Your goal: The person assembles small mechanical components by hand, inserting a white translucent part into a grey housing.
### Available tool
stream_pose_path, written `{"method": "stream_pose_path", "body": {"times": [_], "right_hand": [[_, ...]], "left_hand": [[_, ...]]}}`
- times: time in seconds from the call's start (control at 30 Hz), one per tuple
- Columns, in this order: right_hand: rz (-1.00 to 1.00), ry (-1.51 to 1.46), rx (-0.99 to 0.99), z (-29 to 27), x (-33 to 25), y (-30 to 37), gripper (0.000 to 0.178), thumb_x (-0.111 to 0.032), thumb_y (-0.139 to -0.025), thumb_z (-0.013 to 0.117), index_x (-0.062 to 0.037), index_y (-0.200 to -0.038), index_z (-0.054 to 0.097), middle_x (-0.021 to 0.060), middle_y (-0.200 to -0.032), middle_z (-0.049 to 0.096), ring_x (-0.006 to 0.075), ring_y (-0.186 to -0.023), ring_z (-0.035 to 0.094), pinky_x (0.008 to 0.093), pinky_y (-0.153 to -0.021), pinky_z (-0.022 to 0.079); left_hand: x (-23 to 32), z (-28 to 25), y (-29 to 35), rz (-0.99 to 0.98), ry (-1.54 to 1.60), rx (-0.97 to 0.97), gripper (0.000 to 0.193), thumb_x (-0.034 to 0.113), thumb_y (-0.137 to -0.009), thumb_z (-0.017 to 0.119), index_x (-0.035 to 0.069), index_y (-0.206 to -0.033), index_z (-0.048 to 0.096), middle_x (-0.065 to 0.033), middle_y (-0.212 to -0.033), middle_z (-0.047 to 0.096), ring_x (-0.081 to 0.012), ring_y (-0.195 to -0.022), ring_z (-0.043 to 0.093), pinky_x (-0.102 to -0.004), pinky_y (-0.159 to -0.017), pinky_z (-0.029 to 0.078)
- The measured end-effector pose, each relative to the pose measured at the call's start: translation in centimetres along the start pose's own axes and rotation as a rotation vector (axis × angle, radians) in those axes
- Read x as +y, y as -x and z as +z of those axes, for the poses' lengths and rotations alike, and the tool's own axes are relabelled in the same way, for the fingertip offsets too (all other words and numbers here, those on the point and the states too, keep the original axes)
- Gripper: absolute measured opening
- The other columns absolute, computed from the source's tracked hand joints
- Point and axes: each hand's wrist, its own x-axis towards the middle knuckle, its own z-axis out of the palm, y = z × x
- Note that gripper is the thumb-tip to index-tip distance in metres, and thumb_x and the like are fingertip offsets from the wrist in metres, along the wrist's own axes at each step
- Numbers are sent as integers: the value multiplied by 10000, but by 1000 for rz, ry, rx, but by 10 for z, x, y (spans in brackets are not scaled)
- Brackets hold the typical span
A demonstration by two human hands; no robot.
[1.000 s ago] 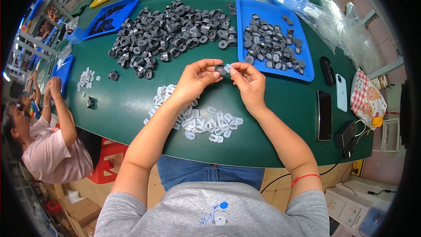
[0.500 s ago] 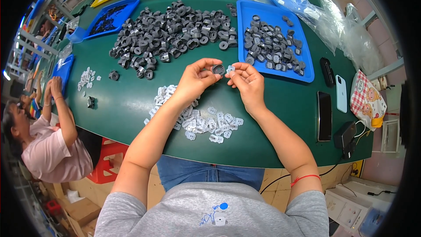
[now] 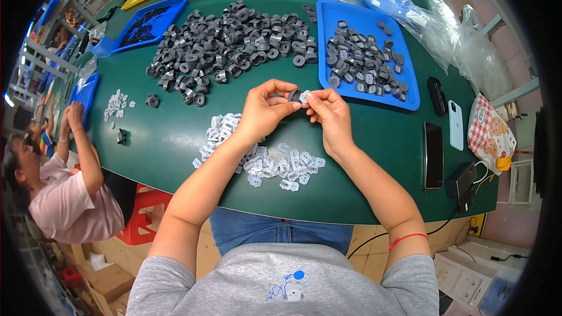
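My left hand (image 3: 264, 108) pinches a dark grey ring-shaped plastic part (image 3: 294, 95) between thumb and fingers. Against its right side is a small translucent white plastic piece (image 3: 304, 96), which my right hand (image 3: 331, 118) grips by thumb and fingertip. The two pieces meet, but whether one sits inside the other I cannot tell. Below my hands a pile of similar white pieces (image 3: 269, 165) lies on the green table (image 3: 363, 175). Beyond them spreads a big heap of dark grey parts (image 3: 234, 41). More grey parts sit in a blue tray (image 3: 411, 90) to the right, several showing pale inserts.
Right of the tray lie a black case (image 3: 437, 96), a light blue phone (image 3: 455, 126), a dark phone (image 3: 433, 155) and a patterned pouch (image 3: 490, 134). Clear plastic bags (image 3: 433, 29) cover the far right. At left, a seated co-worker (image 3: 70, 193) has both hands by another blue tray (image 3: 86, 96).
The white piece has come from just beside the grey part to touching it. The grey part has turned toward my right hand. Both hands have drawn slightly closer.
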Motion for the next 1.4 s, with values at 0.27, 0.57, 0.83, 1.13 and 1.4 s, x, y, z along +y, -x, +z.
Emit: {"method": "stream_pose_path", "body": {"times": [0.27,0.57,0.83,1.13,1.4], "right_hand": [[84,-108,-33,-3,3,-1,141,-171,-817,620,-48,-828,553,14,-719,573,58,-633,494,194,-567,397],[19,-66,-37,4,3,1,148,-166,-824,616,-28,-820,565,5,-754,562,68,-622,505,204,-551,433],[-489,523,14,4,-2,5,76,-68,-796,613,-3,-837,618,45,-742,597,102,-612,572,227,-523,460],[-930,811,-133,1,-4,1,133,-25,-734,651,-4,-864,638,100,-742,603,197,-640,580,290,-547,456],[-780,674,-48,0,-2,1,121,-31,-749,645,-13,-869,650,84,-738,597,175,-623,569,264,-530,441]], "left_hand": [[-6,5,1,67,30,4,276,-76,-728,634,-43,-985,537,-96,-921,575,-115,-786,610,-204,-700,501],[-6,5,1,69,24,7,295,-74,-740,619,-42,-1020,534,-99,-951,576,-119,-825,601,-209,-722,494],[-11,4,0,25,207,13,290,-75,-764,568,-53,-1048,510,-106,-972,577,-133,-844,600,-228,-762,481],[-12,1,-1,1,213,25,306,-48,-757,578,-33,-1055,511,-106,-985,589,-140,-876,590,-247,-790,472],[-4,6,4,22,242,-2,270,-56,-788,544,-52,-1056,509,-102,-969,572,-129,-866,588,-237,-785,471]]}}
